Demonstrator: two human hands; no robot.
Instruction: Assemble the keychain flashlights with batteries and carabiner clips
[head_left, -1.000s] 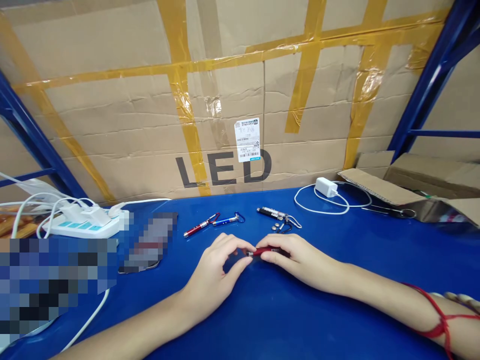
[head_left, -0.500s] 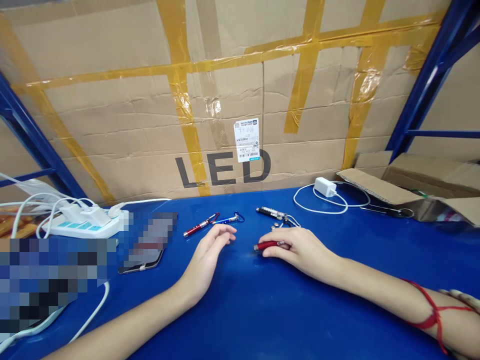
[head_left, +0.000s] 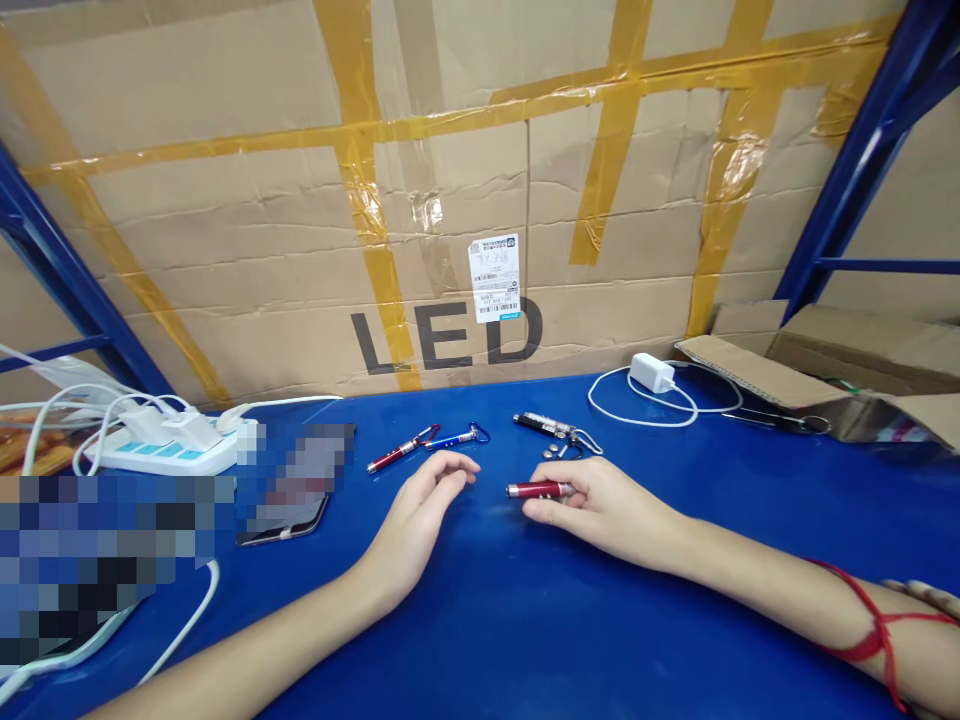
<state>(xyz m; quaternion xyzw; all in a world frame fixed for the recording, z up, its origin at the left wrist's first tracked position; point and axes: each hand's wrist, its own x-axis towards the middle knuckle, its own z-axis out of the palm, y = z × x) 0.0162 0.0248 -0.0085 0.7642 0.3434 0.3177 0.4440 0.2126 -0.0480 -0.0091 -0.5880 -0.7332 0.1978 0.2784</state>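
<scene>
My right hand [head_left: 600,505] holds a small red keychain flashlight [head_left: 538,490] between thumb and fingers; its silver end points left, and its rear is hidden in the grip. Facing it across a gap, my left hand [head_left: 424,520] rests with fingers loosely curved and the thumb apart, holding nothing. Just beyond the left fingertips lie a second red keychain flashlight [head_left: 391,456] and a blue one [head_left: 451,440], each with a clip. A black flashlight [head_left: 534,424] lies behind my right hand, with small silver button cells [head_left: 551,452] and a clip beside it.
On the blue table [head_left: 495,620], a phone [head_left: 289,520] and a white power strip [head_left: 161,445] with cables lie left. A white charger [head_left: 651,373] with its cord sits back right, near an open carton [head_left: 862,350]. A large cardboard box [head_left: 262,260] stands behind.
My right fingers have shifted on the red flashlight, so more of its barrel shows, and it now lies nearly level. My left hand has moved very slightly right.
</scene>
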